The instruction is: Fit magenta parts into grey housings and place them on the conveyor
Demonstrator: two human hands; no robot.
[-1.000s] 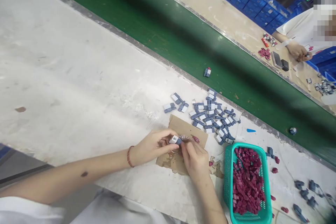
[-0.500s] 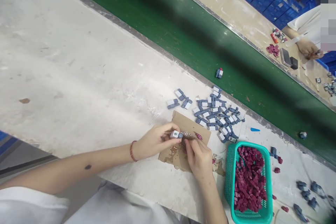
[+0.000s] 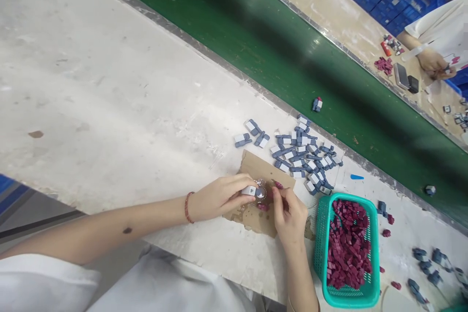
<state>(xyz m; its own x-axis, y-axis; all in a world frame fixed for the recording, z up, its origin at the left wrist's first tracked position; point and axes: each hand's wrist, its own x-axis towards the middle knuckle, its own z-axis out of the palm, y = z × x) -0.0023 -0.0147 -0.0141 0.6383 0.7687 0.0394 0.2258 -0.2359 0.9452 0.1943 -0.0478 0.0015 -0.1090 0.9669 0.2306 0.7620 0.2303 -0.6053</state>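
Observation:
My left hand (image 3: pixel 223 196) pinches a small grey-white and blue piece (image 3: pixel 250 190) over a stained cardboard sheet (image 3: pixel 256 167). Below that piece's blue end lies a small round shiny dish (image 3: pixel 261 192). My right hand (image 3: pixel 291 212) is to the right of the dish, thumb and fingers pressed together near a small maroon part (image 3: pixel 278 185); whether they grip anything is too small to tell. Another maroon part (image 3: pixel 263 207) lies beside the dish. Many blue and white pieces (image 3: pixel 303 151) are spread behind the cardboard.
A green basket (image 3: pixel 319 243) of maroon parts (image 3: pixel 349 243) stands at my right. Beyond the table runs a green belt (image 3: pixel 234 24) carrying small pieces. Loose blue parts (image 3: pixel 426 267) lie at far right. Across the belt, a person's hands (image 3: pixel 435 64) hold something small.
My right hand has moved slightly right, away from the piece in my left hand. The dish shows more clearly. The pieces on the belt have shifted right in view.

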